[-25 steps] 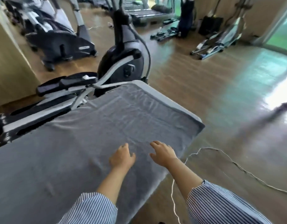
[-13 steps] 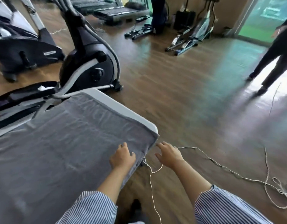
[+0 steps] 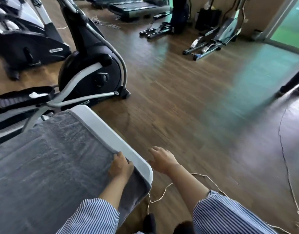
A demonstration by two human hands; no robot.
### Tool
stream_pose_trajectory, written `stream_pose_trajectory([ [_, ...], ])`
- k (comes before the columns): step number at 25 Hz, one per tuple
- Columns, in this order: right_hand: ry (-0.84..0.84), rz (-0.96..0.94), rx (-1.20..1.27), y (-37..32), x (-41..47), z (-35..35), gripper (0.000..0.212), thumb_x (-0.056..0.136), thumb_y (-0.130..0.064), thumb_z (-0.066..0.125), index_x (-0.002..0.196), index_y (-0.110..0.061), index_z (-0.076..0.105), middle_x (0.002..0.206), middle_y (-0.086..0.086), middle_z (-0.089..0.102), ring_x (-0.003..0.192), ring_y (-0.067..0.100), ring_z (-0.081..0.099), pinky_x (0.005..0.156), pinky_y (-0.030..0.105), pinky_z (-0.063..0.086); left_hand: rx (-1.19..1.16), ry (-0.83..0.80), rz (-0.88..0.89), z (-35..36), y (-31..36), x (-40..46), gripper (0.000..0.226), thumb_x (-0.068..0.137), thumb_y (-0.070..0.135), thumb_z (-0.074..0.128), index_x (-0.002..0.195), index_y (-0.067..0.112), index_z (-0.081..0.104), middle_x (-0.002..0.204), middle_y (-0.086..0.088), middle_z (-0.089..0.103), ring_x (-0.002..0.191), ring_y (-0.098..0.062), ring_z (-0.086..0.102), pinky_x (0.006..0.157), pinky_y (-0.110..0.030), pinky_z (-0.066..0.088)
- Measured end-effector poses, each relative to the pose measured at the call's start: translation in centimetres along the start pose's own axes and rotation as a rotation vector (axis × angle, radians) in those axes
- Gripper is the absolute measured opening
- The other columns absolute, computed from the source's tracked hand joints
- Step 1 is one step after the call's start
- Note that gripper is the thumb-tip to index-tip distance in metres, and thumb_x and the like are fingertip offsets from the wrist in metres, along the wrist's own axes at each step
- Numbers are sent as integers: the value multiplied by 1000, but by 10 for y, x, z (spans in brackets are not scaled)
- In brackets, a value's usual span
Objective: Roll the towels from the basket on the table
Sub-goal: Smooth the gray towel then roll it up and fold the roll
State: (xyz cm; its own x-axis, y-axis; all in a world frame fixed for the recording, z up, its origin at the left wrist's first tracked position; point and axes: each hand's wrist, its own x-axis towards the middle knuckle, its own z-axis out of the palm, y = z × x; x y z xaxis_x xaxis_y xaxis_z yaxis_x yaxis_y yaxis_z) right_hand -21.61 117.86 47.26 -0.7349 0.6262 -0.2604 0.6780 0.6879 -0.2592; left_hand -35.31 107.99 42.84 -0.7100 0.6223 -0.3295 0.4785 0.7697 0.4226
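Observation:
A large grey towel (image 3: 49, 159) lies spread flat over the white table (image 3: 111, 137), its right end near the table's right edge. My left hand (image 3: 121, 167) rests on the towel's right end with its fingers curled over the hem. My right hand (image 3: 162, 159) hovers past the table's corner, above the floor, with fingers loosely spread and nothing in them. No basket is in view.
A black elliptical trainer (image 3: 88, 71) stands right behind the table. More gym machines (image 3: 211, 39) line the far wall. A thin white cord (image 3: 163, 191) trails over the wooden floor by my feet. A person's dark leg (image 3: 293, 81) shows at the right edge.
My view has swung right along the table. The towel's right end has been pulled back from the table edge, baring a white strip. My right hand has left the towel.

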Motion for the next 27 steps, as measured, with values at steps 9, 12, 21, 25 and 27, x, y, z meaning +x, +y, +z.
stream_pose_trajectory([
  [9,-121,-240,-90,1,87,-13,41,89,-33,52,126,-14,47,131,4,49,123,24,45,95,39,38,-126,144,-241,6,6,34,48,90,24,52,129,0,42,128,-19,48,108,-39,56,82,-43,48],
  [12,-165,-379,-110,1,126,-16,40,90,-32,52,126,-15,48,131,4,49,123,25,45,95,39,38,-135,209,-428,13,11,55,48,90,30,53,130,4,42,131,-16,49,109,-38,57,84,-47,50],
  [21,-223,-826,-215,18,239,-44,39,91,-27,51,128,-16,47,125,4,52,116,26,50,94,36,39,-96,564,-722,37,34,82,15,84,10,63,85,-1,53,81,-26,59,69,-43,61,51,-44,45],
  [25,-286,-954,-254,-12,279,-51,44,90,-20,50,134,-20,44,132,4,50,120,27,49,95,37,41,37,626,-657,48,32,77,12,79,13,63,77,3,57,68,-18,54,53,-36,58,37,-36,43],
  [27,-305,-1018,-278,-35,301,-53,46,89,-17,51,134,-21,43,134,3,48,120,27,48,94,37,41,95,688,-661,49,28,81,22,81,21,44,74,6,57,65,-15,54,51,-34,57,34,-33,41],
])
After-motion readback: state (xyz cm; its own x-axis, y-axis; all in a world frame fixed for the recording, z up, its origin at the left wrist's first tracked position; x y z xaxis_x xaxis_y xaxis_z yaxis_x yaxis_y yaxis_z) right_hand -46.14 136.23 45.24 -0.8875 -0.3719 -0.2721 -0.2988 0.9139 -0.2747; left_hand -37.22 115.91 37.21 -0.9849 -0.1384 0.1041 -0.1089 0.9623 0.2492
